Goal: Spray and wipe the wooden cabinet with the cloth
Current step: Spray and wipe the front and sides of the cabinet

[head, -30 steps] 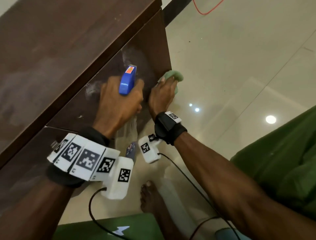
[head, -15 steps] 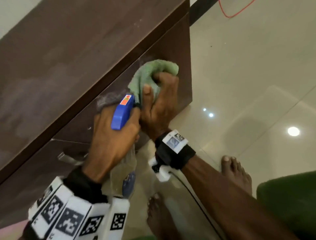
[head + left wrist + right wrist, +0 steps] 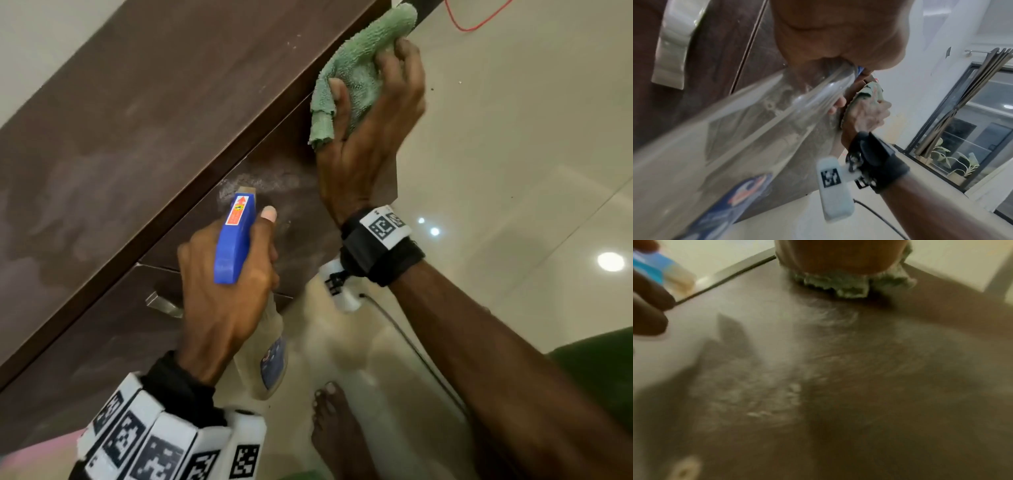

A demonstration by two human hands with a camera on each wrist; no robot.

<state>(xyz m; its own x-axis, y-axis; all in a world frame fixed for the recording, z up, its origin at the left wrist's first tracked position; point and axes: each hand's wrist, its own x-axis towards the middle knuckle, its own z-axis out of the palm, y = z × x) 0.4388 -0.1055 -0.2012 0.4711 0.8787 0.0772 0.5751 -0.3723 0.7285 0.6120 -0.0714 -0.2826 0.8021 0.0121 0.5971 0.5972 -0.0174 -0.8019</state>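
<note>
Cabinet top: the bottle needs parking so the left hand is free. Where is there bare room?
The cabinet top is bare from the wall edge to its front edge. The front corner is crowded: the right hand presses the green cloth there, and the left hand holds the spray bottle by the foam patch.

Right hand (image 3: 368, 137) pressing crumpled green terry cloth (image 3: 356, 73) against dark brown wooden cabinet (image 3: 144, 113); left hand (image 3: 222, 298) gripping blue-topped clear spray bottle (image 3: 236, 240), apparently aimed at whitish foam smear (image 3: 260, 185).

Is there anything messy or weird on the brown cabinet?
Yes: a whitish, foamy smear of spray sits on the dark wooden cabinet front, just past the blue spray bottle nozzle. The green terry cloth is up near the top edge, off the smear.
</note>
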